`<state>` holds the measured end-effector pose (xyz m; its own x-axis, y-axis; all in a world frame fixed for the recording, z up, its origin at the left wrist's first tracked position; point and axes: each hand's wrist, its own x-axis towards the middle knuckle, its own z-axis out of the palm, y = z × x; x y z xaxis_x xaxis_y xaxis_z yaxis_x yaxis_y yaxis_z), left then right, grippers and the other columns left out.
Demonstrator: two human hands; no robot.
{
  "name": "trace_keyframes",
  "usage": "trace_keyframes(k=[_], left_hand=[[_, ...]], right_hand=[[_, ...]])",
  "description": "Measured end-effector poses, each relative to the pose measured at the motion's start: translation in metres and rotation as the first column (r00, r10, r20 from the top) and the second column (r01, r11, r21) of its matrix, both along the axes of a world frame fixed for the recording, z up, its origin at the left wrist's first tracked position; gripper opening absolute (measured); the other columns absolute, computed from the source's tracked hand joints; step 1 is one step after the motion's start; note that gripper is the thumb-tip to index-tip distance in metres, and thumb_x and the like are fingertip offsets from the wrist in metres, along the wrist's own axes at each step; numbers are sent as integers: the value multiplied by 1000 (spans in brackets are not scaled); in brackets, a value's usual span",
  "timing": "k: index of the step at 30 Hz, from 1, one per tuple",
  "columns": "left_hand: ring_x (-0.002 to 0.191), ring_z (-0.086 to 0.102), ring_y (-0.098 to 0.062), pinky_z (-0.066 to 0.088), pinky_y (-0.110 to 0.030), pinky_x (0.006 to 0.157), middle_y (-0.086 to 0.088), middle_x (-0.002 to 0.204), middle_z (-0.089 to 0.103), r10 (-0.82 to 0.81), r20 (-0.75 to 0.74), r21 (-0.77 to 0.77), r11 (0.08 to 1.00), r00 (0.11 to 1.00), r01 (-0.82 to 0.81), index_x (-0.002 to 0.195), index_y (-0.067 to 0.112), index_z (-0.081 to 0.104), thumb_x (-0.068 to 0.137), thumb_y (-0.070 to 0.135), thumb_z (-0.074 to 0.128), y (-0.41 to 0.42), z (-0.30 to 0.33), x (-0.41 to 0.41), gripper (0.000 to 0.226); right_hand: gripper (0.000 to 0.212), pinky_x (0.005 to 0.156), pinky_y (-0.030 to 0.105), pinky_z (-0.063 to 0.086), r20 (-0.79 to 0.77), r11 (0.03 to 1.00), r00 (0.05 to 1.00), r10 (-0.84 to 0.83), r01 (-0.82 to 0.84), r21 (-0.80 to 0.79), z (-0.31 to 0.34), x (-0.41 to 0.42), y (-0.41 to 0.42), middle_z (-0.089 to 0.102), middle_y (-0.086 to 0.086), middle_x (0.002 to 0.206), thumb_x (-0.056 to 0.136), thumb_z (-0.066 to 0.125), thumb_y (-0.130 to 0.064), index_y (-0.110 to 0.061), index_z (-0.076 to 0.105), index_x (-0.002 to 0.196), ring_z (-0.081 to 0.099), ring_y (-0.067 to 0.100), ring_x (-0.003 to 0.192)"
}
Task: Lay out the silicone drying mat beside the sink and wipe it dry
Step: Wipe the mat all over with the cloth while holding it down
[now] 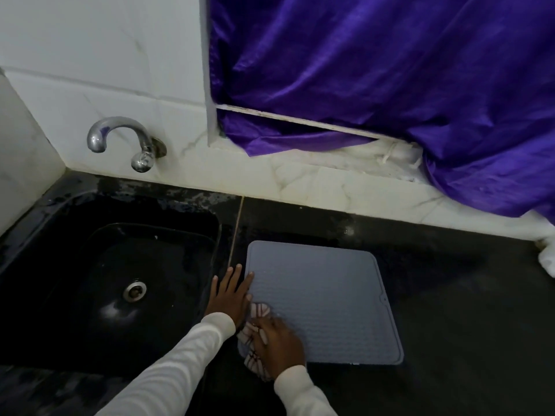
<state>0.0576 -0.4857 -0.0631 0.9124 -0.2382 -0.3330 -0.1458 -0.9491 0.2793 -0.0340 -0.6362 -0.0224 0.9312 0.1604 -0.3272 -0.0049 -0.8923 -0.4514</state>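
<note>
A grey ribbed silicone drying mat [327, 298] lies flat on the black counter [450, 295], just right of the black sink [135, 265]. My left hand [229, 297] rests flat with straight fingers on the counter at the mat's left edge, fingertips touching that edge. My right hand [277, 342] grips a crumpled white cloth with dark stripes [255, 325] and presses it on the mat's near left corner. Part of the cloth is hidden under the hand.
A chrome tap [126, 139] juts from the white tiled wall above the sink. Purple fabric [390, 85] hangs over a ledge at the back right and drapes toward the counter. The counter behind the sink looks wet.
</note>
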Motion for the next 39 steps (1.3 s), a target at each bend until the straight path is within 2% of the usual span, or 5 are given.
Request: trace_keyframes(k=[3,7,22,31,39], left_hand=[[145,-16,-21,-14,-46,114,2,155,-22,-22,94,38,999,995,19,149,36,-12,72,54,-16,-4,-2,2,78],[144,-19,-18,-13,-46,115,2,158,-18,-10,96,38,999,995,7,148,37,-12,74,57,-16,-3,-1,1,77],[145,-13,-16,-7,-48,117,4,160,-11,72,95,-13,997,993,-71,149,41,-2,100,43,23,-9,-3,0,55],[146,-12,-16,-6,-48,117,5,160,-8,85,89,-24,996,992,-83,149,42,2,100,44,25,-7,-3,0,55],[146,-9,-15,-5,-46,118,7,160,-7,122,86,-7,993,989,-121,148,44,0,100,44,24,-12,2,0,54]], right_hand=[[56,87,34,48,56,995,996,-70,74,-70,0,-7,-15,52,0,131,93,26,-54,-30,38,142,60,23,107],[64,81,37,50,123,984,981,-152,162,-78,-9,-16,-45,58,3,124,84,15,-58,-35,46,135,64,26,99],[46,91,39,49,25,668,669,-743,744,-28,-1,-45,-261,65,8,121,85,59,-56,-47,50,130,62,33,106],[47,87,41,49,97,637,636,-766,771,-20,-3,-49,-255,63,10,121,89,55,-50,-33,51,132,61,34,106],[28,92,34,50,214,663,636,-741,643,384,4,-39,-194,68,0,116,88,66,-29,-32,66,115,64,21,105]])
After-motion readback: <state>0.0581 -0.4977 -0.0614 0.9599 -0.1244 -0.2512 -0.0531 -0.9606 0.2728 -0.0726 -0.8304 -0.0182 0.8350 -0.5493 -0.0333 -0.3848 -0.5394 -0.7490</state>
